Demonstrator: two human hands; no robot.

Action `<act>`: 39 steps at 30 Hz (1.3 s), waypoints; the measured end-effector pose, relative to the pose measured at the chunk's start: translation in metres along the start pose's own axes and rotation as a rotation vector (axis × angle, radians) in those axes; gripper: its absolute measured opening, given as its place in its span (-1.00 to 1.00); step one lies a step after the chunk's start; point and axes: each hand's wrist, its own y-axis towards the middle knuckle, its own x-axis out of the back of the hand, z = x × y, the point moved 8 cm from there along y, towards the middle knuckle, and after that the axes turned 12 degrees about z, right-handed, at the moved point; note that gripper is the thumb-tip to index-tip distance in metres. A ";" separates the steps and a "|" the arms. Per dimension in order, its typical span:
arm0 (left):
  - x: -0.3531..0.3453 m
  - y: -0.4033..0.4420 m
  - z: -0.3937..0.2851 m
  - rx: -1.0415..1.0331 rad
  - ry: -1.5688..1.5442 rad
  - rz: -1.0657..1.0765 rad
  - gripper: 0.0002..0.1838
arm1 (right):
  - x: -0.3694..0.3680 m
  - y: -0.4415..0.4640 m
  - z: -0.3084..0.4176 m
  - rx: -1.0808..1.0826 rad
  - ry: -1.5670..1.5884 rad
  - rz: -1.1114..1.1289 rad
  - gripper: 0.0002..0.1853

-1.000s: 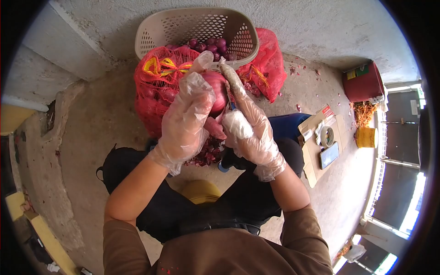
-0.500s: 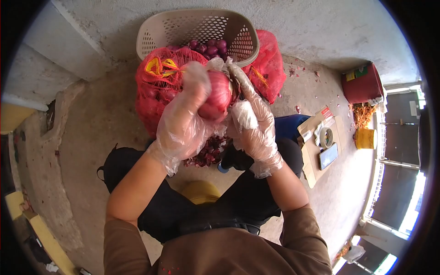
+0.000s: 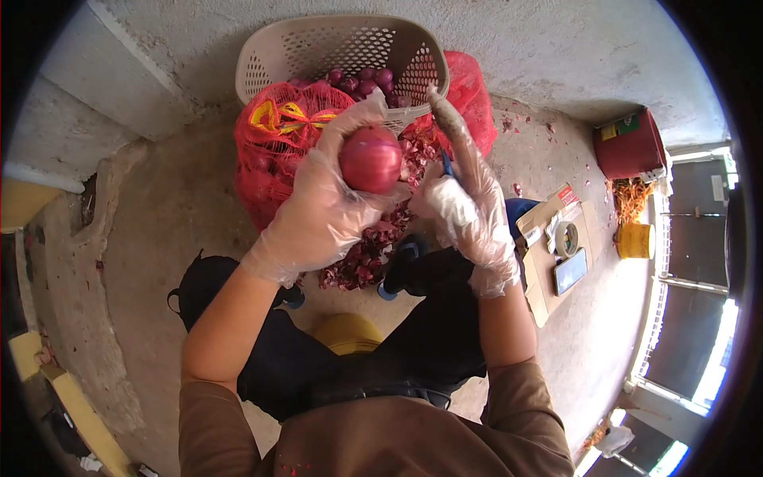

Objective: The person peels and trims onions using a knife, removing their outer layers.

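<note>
My left hand (image 3: 318,211), in a clear plastic glove, is closed around a red onion (image 3: 370,160) with a smooth, shiny purple-red surface. To its right, apart from the onion, is my gloved right hand (image 3: 469,211), its index finger stretched out and the others curled. A small knife (image 3: 447,164) is in that hand; only a bit of blue shows, and the rest is hidden by the fingers. Below both hands, a pile of onion skins (image 3: 367,253) lies on the floor between my feet.
Ahead stands a beige basket (image 3: 274,49) with red onions (image 3: 367,83) inside. A red mesh sack (image 3: 258,191) and another red sack (image 3: 470,87) flank it. On the right are cardboard (image 3: 540,298) with a tape roll (image 3: 566,238) and phone (image 3: 570,271), and a red bucket (image 3: 632,147).
My hands have moved apart, the right one going right and away from the onion. The onion now shows whole in my left hand, and more skins are visible below.
</note>
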 end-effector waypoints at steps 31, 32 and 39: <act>0.002 -0.005 0.005 0.022 -0.150 -0.036 -0.13 | -0.019 -0.004 0.002 -0.073 -0.156 0.250 -0.28; 0.002 -0.005 0.006 0.042 -0.152 -0.031 -0.13 | -0.019 -0.005 0.002 -0.100 -0.145 0.258 -0.28; 0.002 -0.005 0.007 -0.001 -0.117 -0.024 -0.17 | -0.022 -0.010 0.003 -0.234 0.053 0.308 -0.29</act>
